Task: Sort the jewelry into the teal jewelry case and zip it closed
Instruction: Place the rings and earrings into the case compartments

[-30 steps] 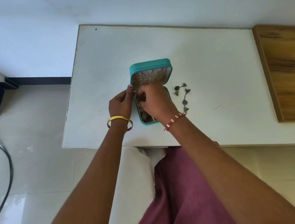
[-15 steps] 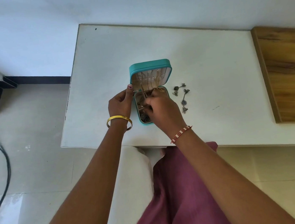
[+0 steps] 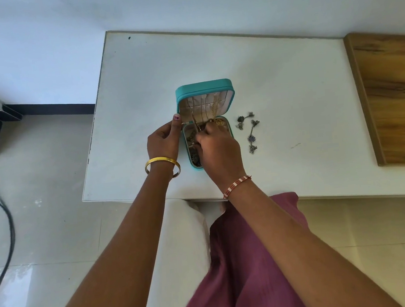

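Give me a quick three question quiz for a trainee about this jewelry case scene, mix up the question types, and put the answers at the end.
1. True or false: the lid of the teal zip-around jewelry case stands open.
2. Multiple choice: the dark metal dangling earrings lie (a) inside the case, (b) on the white table to the right of the case, (c) on the wooden board.
3. Fill in: the left hand holds the case at its ___ side, while the right hand reaches into the tray.

Key: 1 true; 2 b; 3 left.
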The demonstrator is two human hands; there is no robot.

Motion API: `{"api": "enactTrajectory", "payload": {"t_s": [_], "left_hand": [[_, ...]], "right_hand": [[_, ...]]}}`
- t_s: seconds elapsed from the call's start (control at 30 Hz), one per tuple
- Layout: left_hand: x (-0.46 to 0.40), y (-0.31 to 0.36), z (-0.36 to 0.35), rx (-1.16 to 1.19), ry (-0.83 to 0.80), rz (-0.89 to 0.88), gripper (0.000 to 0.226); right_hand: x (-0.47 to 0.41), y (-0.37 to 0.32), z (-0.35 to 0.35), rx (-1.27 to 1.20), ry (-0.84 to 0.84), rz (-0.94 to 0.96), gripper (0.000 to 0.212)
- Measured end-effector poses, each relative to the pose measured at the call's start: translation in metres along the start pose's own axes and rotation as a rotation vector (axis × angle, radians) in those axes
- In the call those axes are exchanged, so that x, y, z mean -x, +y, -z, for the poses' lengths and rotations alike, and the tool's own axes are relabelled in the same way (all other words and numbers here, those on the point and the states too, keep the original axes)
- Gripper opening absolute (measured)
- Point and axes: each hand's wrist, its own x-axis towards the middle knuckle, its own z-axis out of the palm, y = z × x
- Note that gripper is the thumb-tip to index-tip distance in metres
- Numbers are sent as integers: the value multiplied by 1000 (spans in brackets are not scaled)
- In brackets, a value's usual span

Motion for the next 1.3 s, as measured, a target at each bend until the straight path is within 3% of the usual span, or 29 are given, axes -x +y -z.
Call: {"api": "enactTrajectory", "payload": {"t_s": [0.13, 0.3, 0.43, 0.57, 0.8, 1.03, 1.3], "left_hand": [[0, 0, 0, 7, -6, 2, 45], [1, 0, 1, 16, -13, 10, 45], [1, 0, 0, 22, -11, 18, 45], [1, 1, 0, 6, -8, 12, 46], [2, 0, 0, -4, -6, 0, 43], [1, 0, 0, -5, -10, 7, 45], [2, 1, 0, 3, -7, 6, 45]], "right_hand": [[-3, 8, 8, -173, 9, -36, 3], [13, 50, 27, -331, 189, -320, 6], [25, 87, 24, -282, 143, -530, 14], [24, 92, 20, -247, 53, -503, 29], [17, 89, 17, -219, 33, -503, 12], [23, 95, 30, -487, 82, -580, 10], [17, 76, 57, -621, 173, -496, 4]]}}
